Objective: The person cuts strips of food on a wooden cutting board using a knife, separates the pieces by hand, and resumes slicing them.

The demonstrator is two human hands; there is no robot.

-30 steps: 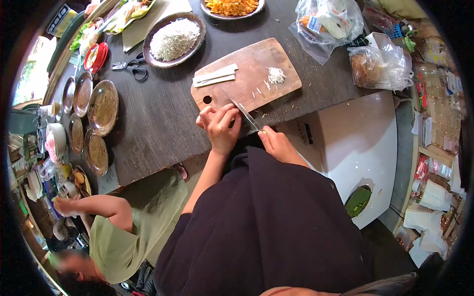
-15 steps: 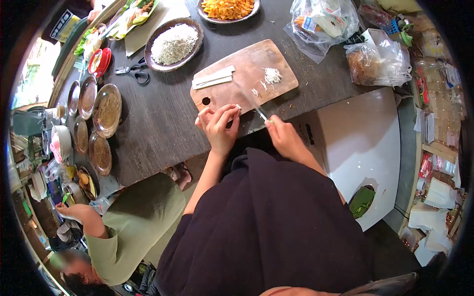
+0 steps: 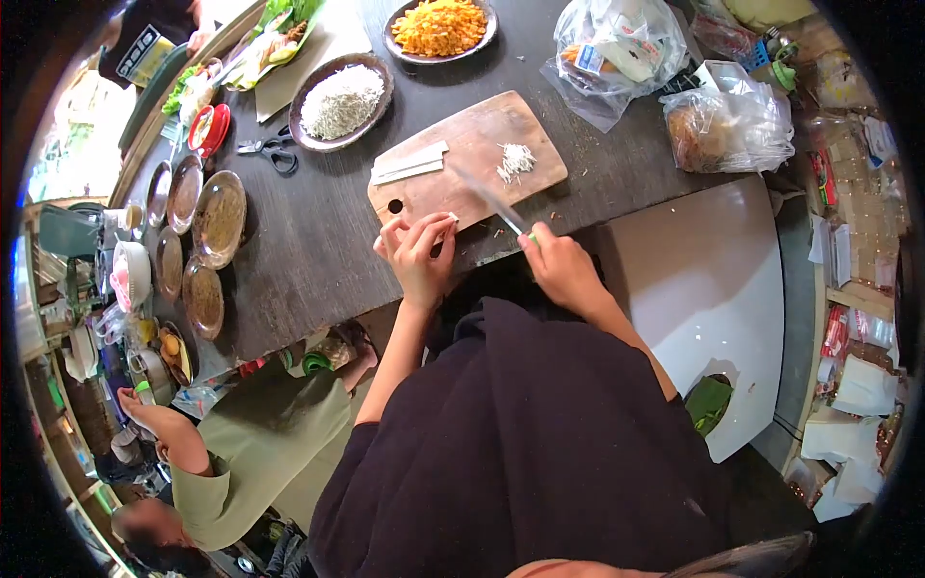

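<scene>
My right hand (image 3: 559,265) is closed round the handle of a knife (image 3: 496,205), whose blade points up and left over the wooden cutting board (image 3: 472,140). At the board's near edge, my left hand (image 3: 419,252) pinches a small white piece (image 3: 452,218) between thumb and fingertips. Flat white strips (image 3: 409,164) lie on the board's left part, above its hole. A small heap of white shreds (image 3: 515,161) sits on the right part. Beyond the board stand a bowl of white shreds (image 3: 342,101) and a bowl of orange pieces (image 3: 438,27).
Scissors (image 3: 270,150) and several brown dishes (image 3: 220,220) lie on the left. Plastic bags (image 3: 727,130) rest at the right. A white surface (image 3: 703,279) with a green leaf (image 3: 709,405) is at lower right. Another person in green (image 3: 255,448) is at lower left.
The loose shreds near the board's front edge have joined the small heap. My right hand and the knife have moved slightly right of my left hand. The other person's arm has shifted.
</scene>
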